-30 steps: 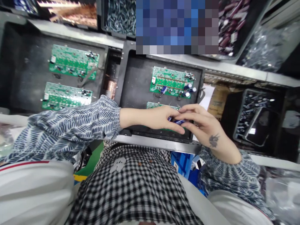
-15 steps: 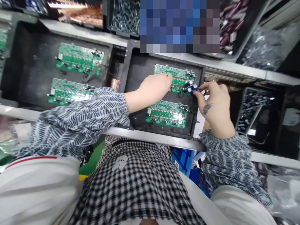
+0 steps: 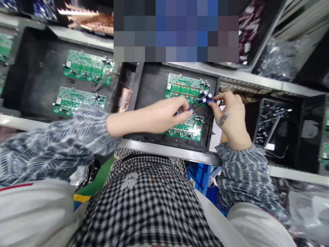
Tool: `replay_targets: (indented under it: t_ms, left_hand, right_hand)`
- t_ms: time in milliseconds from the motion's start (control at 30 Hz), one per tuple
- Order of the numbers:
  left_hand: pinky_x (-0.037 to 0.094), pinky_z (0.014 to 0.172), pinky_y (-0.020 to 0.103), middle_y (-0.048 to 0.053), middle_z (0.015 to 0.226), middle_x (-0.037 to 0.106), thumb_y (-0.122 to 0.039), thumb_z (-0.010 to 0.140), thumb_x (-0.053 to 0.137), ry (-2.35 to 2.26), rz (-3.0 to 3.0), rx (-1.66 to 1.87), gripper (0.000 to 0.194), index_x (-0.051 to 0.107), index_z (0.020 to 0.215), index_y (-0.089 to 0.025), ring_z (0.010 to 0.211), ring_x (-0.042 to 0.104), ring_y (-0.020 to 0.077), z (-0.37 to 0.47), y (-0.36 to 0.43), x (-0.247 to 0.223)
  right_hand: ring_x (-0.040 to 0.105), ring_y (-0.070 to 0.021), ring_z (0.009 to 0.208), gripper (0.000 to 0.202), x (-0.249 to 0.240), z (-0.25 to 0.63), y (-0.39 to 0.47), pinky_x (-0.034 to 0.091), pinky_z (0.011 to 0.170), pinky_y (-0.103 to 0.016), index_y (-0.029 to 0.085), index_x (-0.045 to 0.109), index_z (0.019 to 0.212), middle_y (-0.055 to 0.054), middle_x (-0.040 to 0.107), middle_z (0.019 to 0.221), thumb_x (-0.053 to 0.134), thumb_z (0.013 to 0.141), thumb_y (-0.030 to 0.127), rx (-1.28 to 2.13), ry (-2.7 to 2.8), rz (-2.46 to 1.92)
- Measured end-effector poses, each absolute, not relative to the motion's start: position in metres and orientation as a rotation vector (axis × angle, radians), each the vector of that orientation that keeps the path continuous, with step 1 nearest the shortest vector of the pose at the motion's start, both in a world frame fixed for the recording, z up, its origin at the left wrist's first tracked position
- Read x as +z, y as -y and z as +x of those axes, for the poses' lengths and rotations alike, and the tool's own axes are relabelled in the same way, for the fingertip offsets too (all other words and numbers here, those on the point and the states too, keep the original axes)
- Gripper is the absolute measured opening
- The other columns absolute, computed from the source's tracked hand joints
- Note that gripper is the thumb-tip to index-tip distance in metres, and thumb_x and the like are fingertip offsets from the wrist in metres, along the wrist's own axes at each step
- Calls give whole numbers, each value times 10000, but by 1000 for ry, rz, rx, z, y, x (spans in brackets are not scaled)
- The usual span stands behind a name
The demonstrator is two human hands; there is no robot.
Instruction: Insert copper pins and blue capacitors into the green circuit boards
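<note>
My right hand (image 3: pixel 230 115) pinches several blue cylindrical parts (image 3: pixel 205 97) with pale ends, over the right edge of the upper green circuit board (image 3: pixel 183 88). Between that board and the lower green circuit board (image 3: pixel 195 131), my left hand (image 3: pixel 177 111) is closed with its fingers curled. Something small and blue shows at its fingertips, probably one of the same cylindrical parts. My left hand covers the left part of the lower board. Both boards lie in a black tray (image 3: pixel 151 82).
A second black tray (image 3: pixel 33 75) at the left holds more green boards (image 3: pixel 87 67). Copper-coloured parts (image 3: pixel 123 99) sit between the trays. At the right is a bin of small dark parts (image 3: pixel 272 115). A metal rail (image 3: pixel 169 151) runs along the front.
My left hand has moved down from the upper board to the lower one, and blue now shows at its fingers. My right hand still holds the blue parts; the view has shifted slightly.
</note>
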State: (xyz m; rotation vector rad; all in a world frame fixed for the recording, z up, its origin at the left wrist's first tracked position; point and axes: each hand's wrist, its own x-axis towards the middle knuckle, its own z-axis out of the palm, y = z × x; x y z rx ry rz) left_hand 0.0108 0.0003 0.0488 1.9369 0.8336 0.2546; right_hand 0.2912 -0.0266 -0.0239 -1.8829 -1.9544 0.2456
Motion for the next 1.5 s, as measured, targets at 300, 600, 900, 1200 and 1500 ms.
replay_targets:
  t_ms: [300, 600, 900, 1200, 1500]
  left_hand:
    - [260, 443, 149, -23, 797, 553, -318, 957, 634, -622, 584, 369, 202, 532, 1042, -166, 534, 370, 40, -7, 83, 43]
    - [209, 384, 84, -17, 801, 527, -266, 976, 681, -687, 68, 418, 216, 542, 857, -151, 530, 433, 15, 26, 81, 14]
    - [389, 445, 95, 12, 738, 538, -246, 1064, 515, -669, -176, 237, 281, 596, 829, -114, 560, 527, 52, 39, 87, 10]
    - [262, 385, 76, 37, 824, 611, -114, 1031, 487, -713, -101, 232, 181, 628, 918, -100, 524, 488, 25, 31, 93, 11]
    - [397, 587, 189, -15, 774, 623, -342, 849, 791, -668, 851, 434, 250, 640, 926, -158, 619, 501, 77, 24, 104, -9]
  right_hand:
    - [578, -309, 908, 96, -19, 288, 30, 475, 839, -484, 264, 642, 939, -94, 684, 928, 608, 946, 353, 246, 2033, -1822]
    - [599, -331, 1079, 243, 1, 270, 46, 474, 944, -537, 241, 724, 1072, -126, 704, 1151, 598, 988, 432, 163, 2145, -1739]
    - [672, -256, 838, 138, 23, 246, 117, 552, 757, -430, 336, 743, 1068, -12, 767, 927, 649, 969, 355, 492, 2174, -1467]
    - [602, -295, 851, 260, -12, 264, 114, 452, 801, -470, 261, 762, 1018, -66, 762, 893, 563, 992, 427, 188, 2236, -1795]
    - [620, -302, 890, 263, -12, 257, 117, 440, 788, -469, 256, 759, 1035, -71, 770, 897, 564, 1003, 428, 62, 2313, -1769]
